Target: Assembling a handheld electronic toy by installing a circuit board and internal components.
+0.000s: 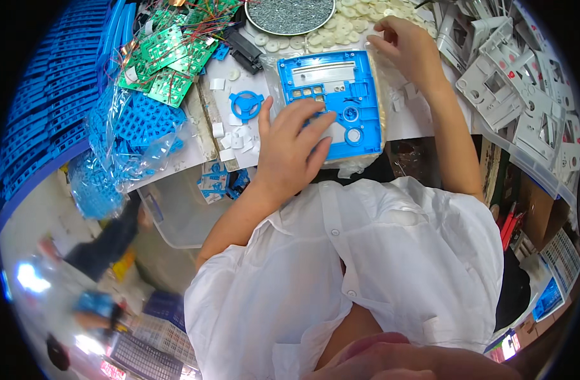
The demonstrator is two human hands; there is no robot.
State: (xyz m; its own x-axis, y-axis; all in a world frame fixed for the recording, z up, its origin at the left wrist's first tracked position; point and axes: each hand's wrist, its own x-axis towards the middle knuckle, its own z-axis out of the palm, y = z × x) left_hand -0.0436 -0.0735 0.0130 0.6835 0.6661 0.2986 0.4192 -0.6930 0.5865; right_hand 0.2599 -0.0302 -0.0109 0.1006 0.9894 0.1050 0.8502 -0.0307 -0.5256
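Observation:
A blue plastic casing (369,95) lies flat on the table in front of me, with a silvery strip and round openings in it. My left hand (291,144) rests over its lower left part, fingers spread and fingertips on the casing near a row of small square keys. Past the casing's upper right corner, my right hand (407,50) hovers beside a pile of round cream plastic discs (348,11), its thumb and forefinger apart. A blue spoked ring (246,106) and several small white plastic pieces (238,139) lie left of my left hand.
Green circuit boards (169,54) with red wires are heaped at the far left, above bagged blue parts (141,120). Small metal screws (290,14) fill a round tray. White plastic housings (511,85) crowd the right. Tall stacks of blue panels (46,101) stand at left.

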